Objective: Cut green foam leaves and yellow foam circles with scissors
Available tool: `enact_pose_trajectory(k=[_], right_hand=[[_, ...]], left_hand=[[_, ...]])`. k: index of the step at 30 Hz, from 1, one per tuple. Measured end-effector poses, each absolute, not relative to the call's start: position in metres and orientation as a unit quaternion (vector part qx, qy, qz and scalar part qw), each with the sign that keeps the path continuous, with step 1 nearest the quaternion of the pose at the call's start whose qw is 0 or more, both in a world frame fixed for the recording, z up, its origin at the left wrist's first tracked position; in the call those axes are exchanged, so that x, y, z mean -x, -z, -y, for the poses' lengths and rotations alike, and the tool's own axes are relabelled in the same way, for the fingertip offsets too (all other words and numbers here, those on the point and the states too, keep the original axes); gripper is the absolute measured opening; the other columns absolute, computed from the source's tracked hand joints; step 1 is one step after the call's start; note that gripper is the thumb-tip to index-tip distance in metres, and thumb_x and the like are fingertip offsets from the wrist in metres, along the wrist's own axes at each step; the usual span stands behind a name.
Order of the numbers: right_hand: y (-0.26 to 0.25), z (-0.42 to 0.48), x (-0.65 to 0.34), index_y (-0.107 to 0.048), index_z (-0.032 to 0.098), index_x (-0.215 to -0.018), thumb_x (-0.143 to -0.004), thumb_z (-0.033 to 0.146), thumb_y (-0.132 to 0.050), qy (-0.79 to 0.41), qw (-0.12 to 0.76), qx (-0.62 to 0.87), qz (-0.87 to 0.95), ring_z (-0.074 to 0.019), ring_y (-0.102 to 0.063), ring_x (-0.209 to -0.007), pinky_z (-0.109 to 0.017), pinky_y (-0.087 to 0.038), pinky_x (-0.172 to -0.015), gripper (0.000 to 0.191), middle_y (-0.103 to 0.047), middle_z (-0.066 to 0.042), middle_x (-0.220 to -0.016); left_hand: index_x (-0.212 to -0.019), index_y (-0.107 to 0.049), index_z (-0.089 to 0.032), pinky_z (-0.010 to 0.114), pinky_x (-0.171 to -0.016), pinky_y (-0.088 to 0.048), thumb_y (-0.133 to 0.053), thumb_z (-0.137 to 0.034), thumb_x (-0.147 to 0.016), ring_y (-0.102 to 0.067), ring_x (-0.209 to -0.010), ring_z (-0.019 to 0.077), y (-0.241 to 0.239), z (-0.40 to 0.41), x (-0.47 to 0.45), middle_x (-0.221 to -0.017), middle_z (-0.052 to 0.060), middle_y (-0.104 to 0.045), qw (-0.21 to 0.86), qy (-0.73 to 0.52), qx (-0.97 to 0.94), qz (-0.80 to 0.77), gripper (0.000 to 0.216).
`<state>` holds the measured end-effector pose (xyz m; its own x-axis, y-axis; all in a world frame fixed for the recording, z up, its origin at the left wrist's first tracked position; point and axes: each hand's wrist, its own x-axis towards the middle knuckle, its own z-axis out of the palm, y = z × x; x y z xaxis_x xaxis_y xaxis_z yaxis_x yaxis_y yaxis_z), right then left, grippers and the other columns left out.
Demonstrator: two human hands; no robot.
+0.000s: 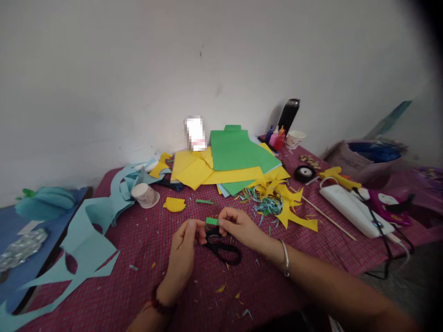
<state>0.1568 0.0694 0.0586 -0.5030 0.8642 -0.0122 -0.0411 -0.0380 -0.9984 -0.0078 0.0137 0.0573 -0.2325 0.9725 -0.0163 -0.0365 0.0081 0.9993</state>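
I see a flat, narrow strip of green paper (212,221) above a red checked cloth (138,258), with looped-handled black scissors (226,262) lying just below it. My right hand (238,226) pinches the strip's right end; my left hand (182,244) has fingertips at its left end, though I cannot tell whether they grip. Further off, a white paper cup (144,196) stands upside down, and a pinkish bag (346,159) holds crumpled blue material (375,154)

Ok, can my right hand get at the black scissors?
Probably yes: the black scissors lie partly uncovered, close by your right hand, though that hand seems to be pinching a small green paper piece.
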Motion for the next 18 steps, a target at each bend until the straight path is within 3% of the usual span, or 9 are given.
enact_pose_trajectory(k=[5, 8, 12, 18], right_hand=[[-0.0576, -0.0636, -0.1567, -0.051, 0.019, -0.073, -0.081, 0.035, -0.059, -0.620, 0.345, 0.343, 0.615, -0.0102, -0.050, -0.052, -0.022, -0.040, -0.051, 0.019, -0.055, 0.004, -0.059], [-0.0588, -0.0619, -0.1577, -0.052, 0.019, -0.075, -0.085, 0.042, -0.056, -0.629, 0.345, 0.329, 0.614, -0.0110, -0.052, -0.055, -0.024, -0.043, -0.054, 0.026, -0.056, 0.003, -0.062], [-0.0586, -0.0640, -0.1607, -0.056, 0.018, -0.081, -0.092, 0.051, -0.043, -0.652, 0.371, 0.304, 0.587, -0.0125, -0.055, -0.059, -0.026, -0.046, -0.060, 0.036, -0.059, 0.000, -0.065], [-0.0553, -0.0641, -0.1624, -0.054, 0.018, -0.081, -0.090, 0.054, -0.046, -0.655, 0.341, 0.307, 0.601, -0.0115, -0.054, -0.056, -0.024, -0.043, -0.056, 0.038, -0.058, 0.001, -0.064]], left_hand=[[-0.082, -0.063, -0.017, 0.023, -0.058, -0.045, -0.067, -0.029, -0.076, -0.055, -0.061, 0.0122, -0.0575, -0.0116, 0.0042, -0.068, -0.001, -0.062, 0.459, -0.514, -0.464, -0.557, 0.014], [-0.072, -0.061, -0.017, 0.022, -0.057, -0.044, -0.066, -0.027, -0.076, -0.054, -0.059, 0.0116, -0.0580, -0.0109, 0.0041, -0.062, -0.002, -0.059, 0.449, -0.509, -0.470, -0.563, 0.012], [-0.073, -0.061, -0.018, 0.021, -0.057, -0.046, -0.066, -0.027, -0.077, -0.053, -0.058, 0.0108, -0.0583, -0.0113, 0.0047, -0.063, -0.004, -0.058, 0.460, -0.529, -0.446, -0.557, 0.012], [-0.069, -0.061, -0.018, 0.022, -0.055, -0.044, -0.066, -0.027, -0.075, -0.053, -0.056, 0.0115, -0.0595, -0.0118, 0.0041, -0.059, -0.004, -0.057, 0.455, -0.514, -0.451, -0.570, 0.013]])
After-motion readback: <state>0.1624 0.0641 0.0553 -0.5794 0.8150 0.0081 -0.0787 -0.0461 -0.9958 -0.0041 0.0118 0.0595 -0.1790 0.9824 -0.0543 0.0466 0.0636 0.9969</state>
